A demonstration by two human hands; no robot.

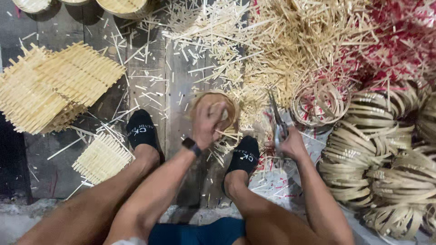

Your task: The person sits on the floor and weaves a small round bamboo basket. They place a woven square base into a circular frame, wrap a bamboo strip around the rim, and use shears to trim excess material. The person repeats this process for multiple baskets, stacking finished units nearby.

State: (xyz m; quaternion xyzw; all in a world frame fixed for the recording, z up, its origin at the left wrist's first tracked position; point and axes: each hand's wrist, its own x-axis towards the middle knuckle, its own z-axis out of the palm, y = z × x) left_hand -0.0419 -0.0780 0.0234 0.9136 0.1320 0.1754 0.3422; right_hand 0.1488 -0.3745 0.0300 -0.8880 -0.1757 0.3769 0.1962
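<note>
Left hand point(208, 121) reaches forward, gripping the small round basket point(215, 109) — right hand point(290, 144) clenched around upright scissors point(278, 121).

Pale straw-coloured woven bamboo mats point(54, 86): criss-cross pattern. Cut bamboo strips point(390, 50): red and white mixed. Socks point(141, 129): black. Plank floor point(181, 86): grey.

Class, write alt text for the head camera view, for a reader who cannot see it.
Seen from above, a seated person's left hand presses a small round woven basket on a plank floor while the right hand holds scissors. Bamboo offcuts litter the floor, with woven mats to the left and stacked bamboo rings to the right.
</note>
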